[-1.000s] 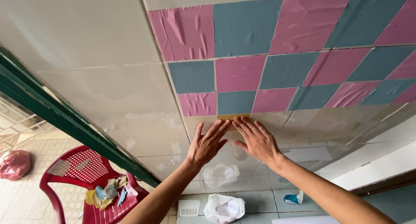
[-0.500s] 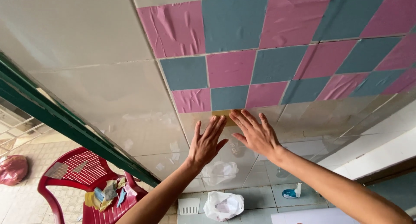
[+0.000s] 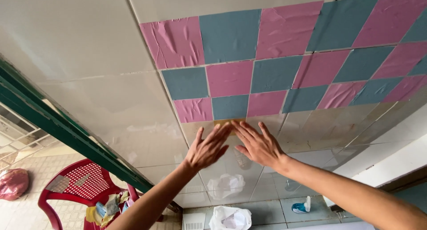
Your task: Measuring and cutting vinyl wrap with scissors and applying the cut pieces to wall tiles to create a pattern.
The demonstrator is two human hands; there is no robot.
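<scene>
We see even, soft daylight entering from the open left side; glossy wall tiles [image 3: 133,123] carry pale glare, shadows are faint, focus is sharp, and wide-angle distortion bends the edges.

A white plastic bag [image 3: 230,218] is sitting on the floor tiles below; small blue-and-yellow packets [image 3: 106,208] are lying on a red chair [image 3: 75,185].

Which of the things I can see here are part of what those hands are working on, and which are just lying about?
In use: left hand, right hand, bare tile under the fingertips, pink and blue squares above.

Lying about: red plastic chair, white bag, blue bottle.
</scene>
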